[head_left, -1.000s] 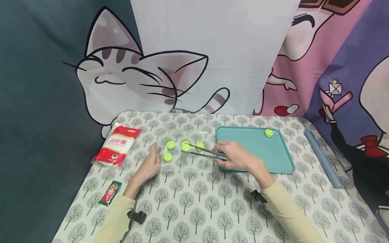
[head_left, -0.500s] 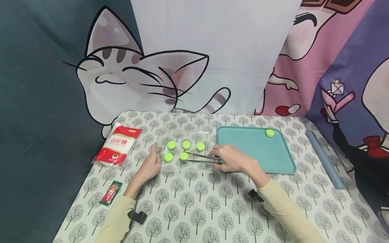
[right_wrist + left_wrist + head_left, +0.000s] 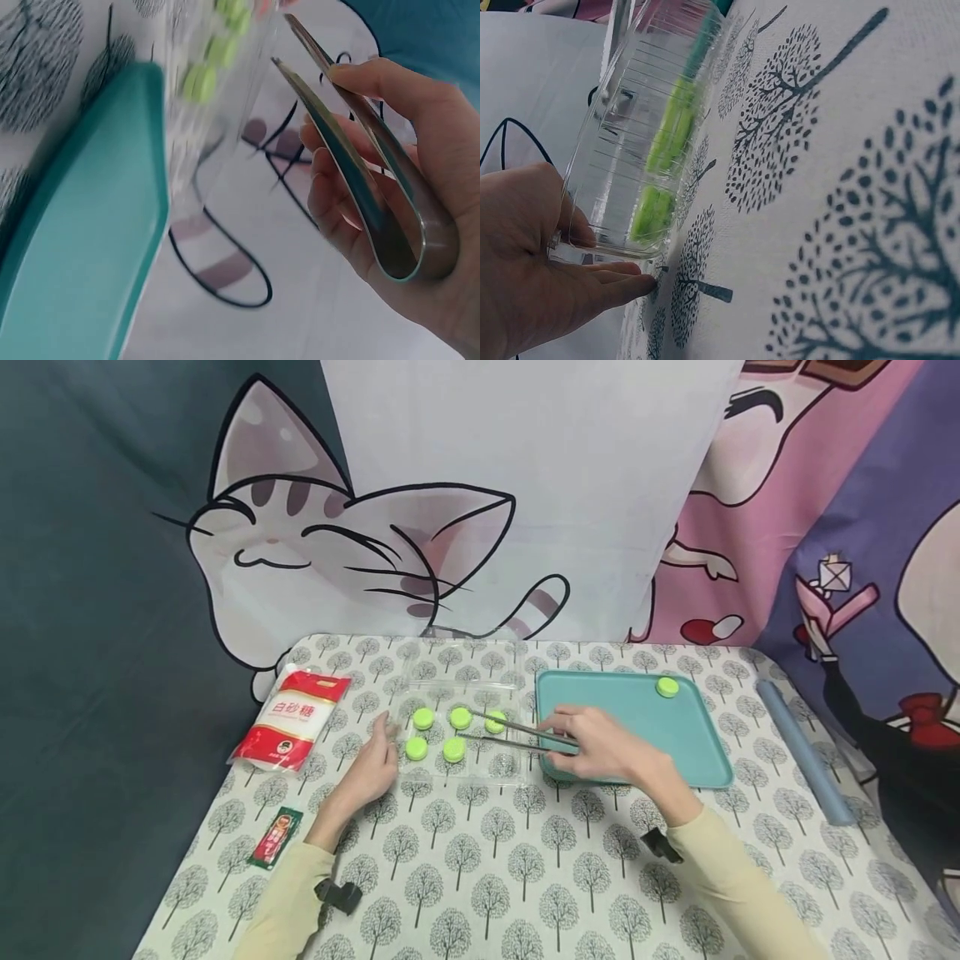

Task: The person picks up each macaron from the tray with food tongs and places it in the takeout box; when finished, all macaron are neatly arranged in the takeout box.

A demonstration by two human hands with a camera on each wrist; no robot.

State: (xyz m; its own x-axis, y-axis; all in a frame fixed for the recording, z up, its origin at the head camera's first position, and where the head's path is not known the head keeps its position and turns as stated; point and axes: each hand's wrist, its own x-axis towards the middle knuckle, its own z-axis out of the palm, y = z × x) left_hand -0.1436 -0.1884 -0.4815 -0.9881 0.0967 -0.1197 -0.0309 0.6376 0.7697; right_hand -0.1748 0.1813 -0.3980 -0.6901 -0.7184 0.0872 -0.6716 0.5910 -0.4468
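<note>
- Left hand [image 3: 375,760] grips the left wall of the clear box [image 3: 495,774]; right hand [image 3: 600,747] grasps steel tongs [image 3: 354,165], tips apart, nothing pinched that I can see.
- Five green discs [image 3: 423,718] lie in the box: three behind, two in front; all left of my right hand.
- I read the tongs' long axis as running leftward, tips around the middle column.
- Right hand sits over the left edge of the teal tray [image 3: 652,735], just beside the box.
- Room: box's front-right; wide tray floor, lone disc [image 3: 667,687] at its far-right corner.
</note>
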